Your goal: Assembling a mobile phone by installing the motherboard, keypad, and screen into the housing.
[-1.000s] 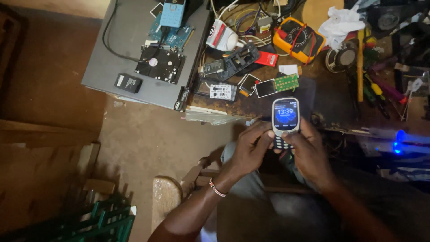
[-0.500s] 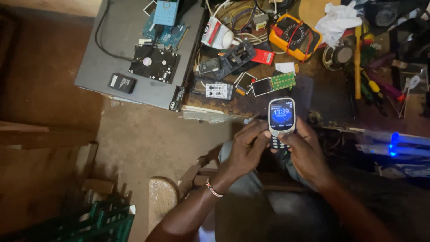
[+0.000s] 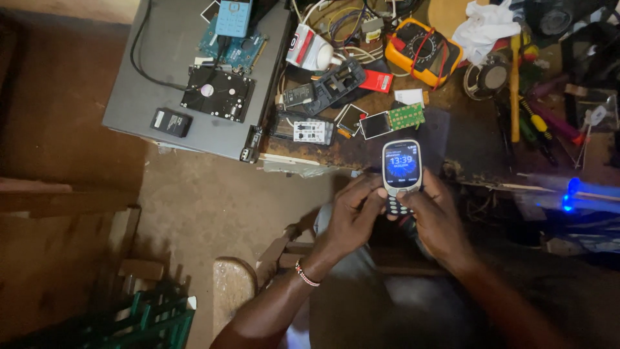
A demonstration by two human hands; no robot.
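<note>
Dark blue keypad phone (image 3: pixel 401 173), small and candy-bar shaped with its screen lit, is held upright between both hands just below the front edge of the cluttered wooden workbench (image 3: pixel 361 150). It is gripped on its lower half by the left hand (image 3: pixel 352 216), whose fingers are curled together around the phone's left side. The right hand (image 3: pixel 436 216) is wrapped around the other side, its fingers clamped on the casing and its thumb laid across the keypad. A beaded bracelet (image 3: pixel 307 274) is worn on the left wrist.

Beyond the phone, a small green circuit board with a bare display (image 3: pixel 392 120) is seen lying on the bench, just above the phone's top edge. Further back, a yellow multimeter with red and black leads (image 3: pixel 423 52) is set beside a crumpled white cloth (image 3: pixel 484 26). A red battery pack (image 3: pixel 377 81) is placed near a black plastic phone frame (image 3: pixel 332 84).

To the left, a grey metal case (image 3: pixel 161 77) is laid flat, and on it an open hard disk drive (image 3: pixel 217 94), a black battery (image 3: pixel 171 121) and a blue circuit board (image 3: pixel 232 40) are spread. On the right side of the bench, screwdrivers with coloured handles (image 3: pixel 536 123) are scattered, and a blue light (image 3: pixel 571 190) is glowing at the bench's edge. A green plastic crate (image 3: pixel 139 323) is glimpsed on the floor at lower left.
</note>
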